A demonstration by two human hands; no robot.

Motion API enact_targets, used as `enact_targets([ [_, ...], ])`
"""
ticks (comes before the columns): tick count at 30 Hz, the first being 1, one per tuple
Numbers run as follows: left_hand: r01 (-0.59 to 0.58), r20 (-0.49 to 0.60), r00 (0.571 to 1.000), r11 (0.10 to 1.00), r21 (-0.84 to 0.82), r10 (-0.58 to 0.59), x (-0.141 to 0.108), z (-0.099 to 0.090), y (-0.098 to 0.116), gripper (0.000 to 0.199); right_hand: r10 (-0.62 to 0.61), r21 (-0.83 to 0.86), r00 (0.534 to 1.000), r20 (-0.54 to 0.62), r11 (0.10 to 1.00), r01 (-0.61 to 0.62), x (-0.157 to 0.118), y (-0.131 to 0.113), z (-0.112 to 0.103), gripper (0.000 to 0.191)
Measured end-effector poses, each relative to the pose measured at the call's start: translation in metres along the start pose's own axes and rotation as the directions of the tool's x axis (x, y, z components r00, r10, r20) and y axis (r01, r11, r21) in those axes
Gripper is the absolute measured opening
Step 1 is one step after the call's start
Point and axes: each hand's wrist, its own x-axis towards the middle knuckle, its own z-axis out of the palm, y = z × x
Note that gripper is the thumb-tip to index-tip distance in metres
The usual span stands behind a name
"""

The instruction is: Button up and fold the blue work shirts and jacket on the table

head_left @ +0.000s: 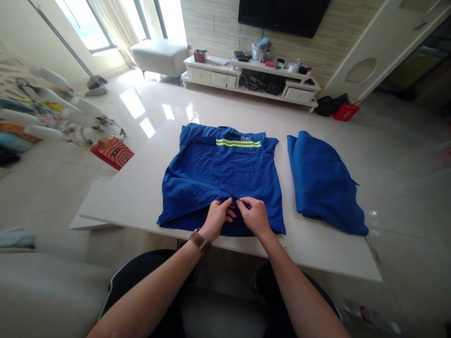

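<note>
A blue work shirt (225,164) with a yellow-green reflective stripe across the chest lies spread on the white table, collar pointing away from me. At its near hem, my left hand (218,217) pinches the front edge beside the button placket, thumb and forefinger closed on the cloth. Close by on the right, my right hand (254,215) pinches the same edge, its fingertips nearly meeting the left ones. Between and below the hands the front is lifted a little, showing the darker inside of the back panel. The exact spot under the fingertips is hidden.
Another blue folded garment (322,183) lies on the table's right side, partly over its edge. The white tabletop (130,188) extends to the left. A red patterned bag (114,152) stands beyond its left edge. Farther off is a low TV cabinet (211,75).
</note>
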Motion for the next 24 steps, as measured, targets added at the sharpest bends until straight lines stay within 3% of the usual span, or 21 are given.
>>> enact_targets([
  [4, -0.12, 0.068, 0.99, 0.993, -0.006, 0.12, 0.003, 0.004, -0.003, 0.037, 0.015, 0.088, 1.0, -0.025, 0.996, -0.013, 0.004, 0.003, 0.002, 0.023],
  [9, -0.195, 0.06, 0.98, 0.974, 0.115, 0.189, 0.014, 0.0, -0.004, 0.037, -0.013, 0.169, 0.999, -0.049, 0.985, 0.021, 0.013, 0.008, 0.009, 0.024],
  [18, -0.183, 0.059, 0.983, 0.958, 0.219, 0.174, 0.021, -0.004, 0.01, 0.027, 0.231, 0.461, 0.972, 0.038, 0.859, -0.222, 0.029, 0.015, 0.017, 0.031],
  [24, -0.208, -0.026, 0.977, 0.973, 0.098, 0.211, 0.018, -0.008, 0.01, 0.033, 0.216, 0.552, 0.969, 0.118, 0.797, -0.245, 0.028, 0.009, 0.019, 0.03],
])
